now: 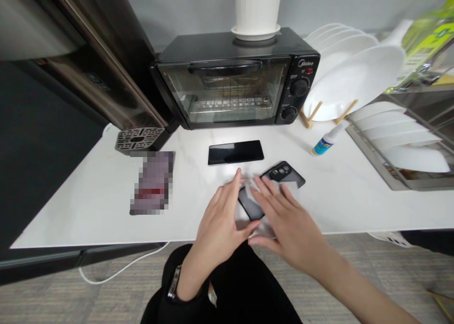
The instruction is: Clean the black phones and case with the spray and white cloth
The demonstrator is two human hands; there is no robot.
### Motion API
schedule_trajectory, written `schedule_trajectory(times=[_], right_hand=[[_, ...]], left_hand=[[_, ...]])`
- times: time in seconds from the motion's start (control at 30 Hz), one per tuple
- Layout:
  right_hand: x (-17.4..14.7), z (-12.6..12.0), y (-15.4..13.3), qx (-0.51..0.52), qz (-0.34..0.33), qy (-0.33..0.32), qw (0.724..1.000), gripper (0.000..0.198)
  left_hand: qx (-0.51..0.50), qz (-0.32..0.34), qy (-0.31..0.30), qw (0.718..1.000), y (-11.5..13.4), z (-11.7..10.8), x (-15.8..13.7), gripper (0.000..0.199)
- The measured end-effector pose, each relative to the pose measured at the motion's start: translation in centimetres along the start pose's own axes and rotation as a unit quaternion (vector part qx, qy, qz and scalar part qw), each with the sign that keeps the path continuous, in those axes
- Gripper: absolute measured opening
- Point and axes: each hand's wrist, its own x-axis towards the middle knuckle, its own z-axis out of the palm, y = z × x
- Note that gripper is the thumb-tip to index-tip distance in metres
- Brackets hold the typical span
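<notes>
A dark phone (pixel 252 205) with a camera bump lies back side up at the front of the white counter, slanting between my hands. My left hand (pixel 222 215) braces its left end, thumb at the near edge and fingers at the far one. A white wipe (pixel 291 188) is spread over the phone's middle. Flat on this wipe presses my right hand (pixel 280 210), its fingertips slightly blurred; part of the phone is hidden underneath. Just beyond lies another phone (pixel 236 153) with a black screen facing up.
A small spray bottle (pixel 324 144) stands at the right. On the left rests a pixelated flat item (pixel 152 184). Behind are a toaster oven (pixel 234 87) bearing a white pot (pixel 258 7), a drink machine (pixel 140 137), racked plates (pixel 358 78) and stacked bowls (pixel 414 158).
</notes>
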Motion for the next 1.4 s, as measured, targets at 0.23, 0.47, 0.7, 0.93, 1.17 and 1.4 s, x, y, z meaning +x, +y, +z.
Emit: schedule_trajectory(times=[0.23,0.47,0.7,0.93,1.17,1.4], right_hand=[[0.6,0.6,-0.5,-0.008,0.039,0.037,0.999,0.11],[1.0,0.3,0.3,0.001,0.019,0.015,1.0,0.094],[0.7,0.8,-1.7,0.017,-0.032,0.0,0.999,0.111],[0.5,0.4,1.3,-0.033,0.096,0.059,0.993,0.097],[0.2,0.7,-2.3,0.052,-0.037,-0.005,0.998,0.113],[0.4,0.2,0.8,-0.016,0.066,0.049,0.997,0.105]], left_hand=[[-0.002,0.002,0.001,1.0,0.1,-0.2,-0.1,0.12],[0.01,0.008,-0.004,1.0,0.0,-0.3,0.0,0.117],[0.014,0.011,-0.009,1.0,0.1,-0.4,0.0,0.116],[0.021,0.013,-0.01,1.0,0.1,-0.4,0.2,0.112],[0.015,0.015,-0.013,1.0,0.0,-0.5,0.1,0.115],[0.01,0.009,-0.013,1.0,0.2,-0.4,0.3,0.114]])
